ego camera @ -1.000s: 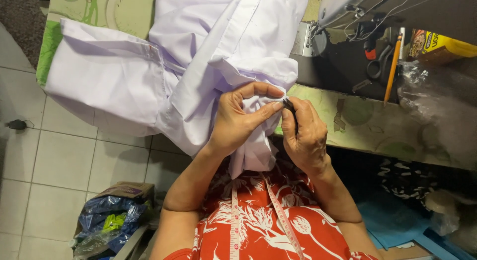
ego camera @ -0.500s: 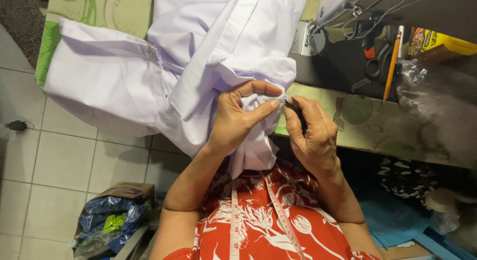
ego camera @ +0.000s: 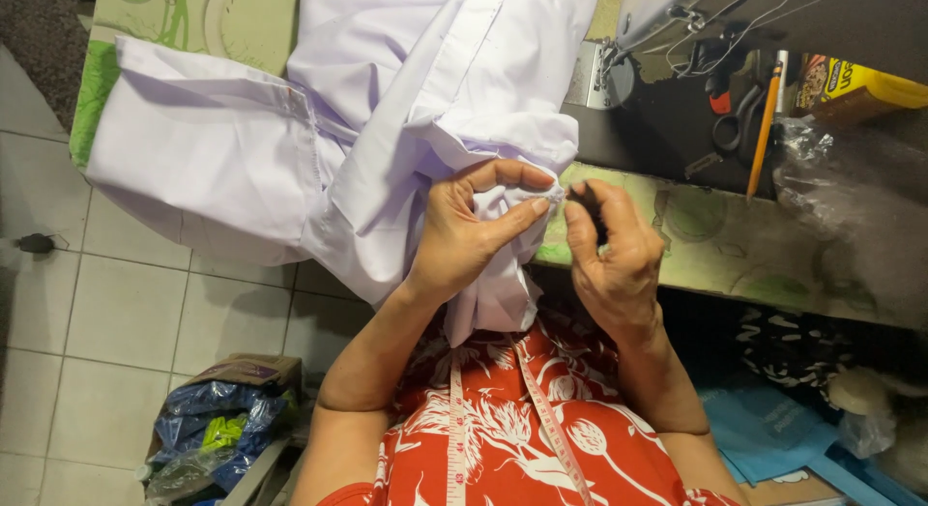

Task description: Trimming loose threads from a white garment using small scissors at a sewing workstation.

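Left hand [ego camera: 474, 231] pinches a fold of the white garment [ego camera: 387, 129] over the bench [ego camera: 735, 264] edge; right hand [ego camera: 609, 255] closes on a small dark tool just beside it. A slipped pinch could nick cloth or finger.

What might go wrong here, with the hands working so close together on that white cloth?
The left hand pinches a fold of the white garment, while the right hand holds a small dark tool beside that thumb; a slip might nick a finger or the cloth. Much of the garment hangs off the table edge, so its weight may drag the pinched spot loose.
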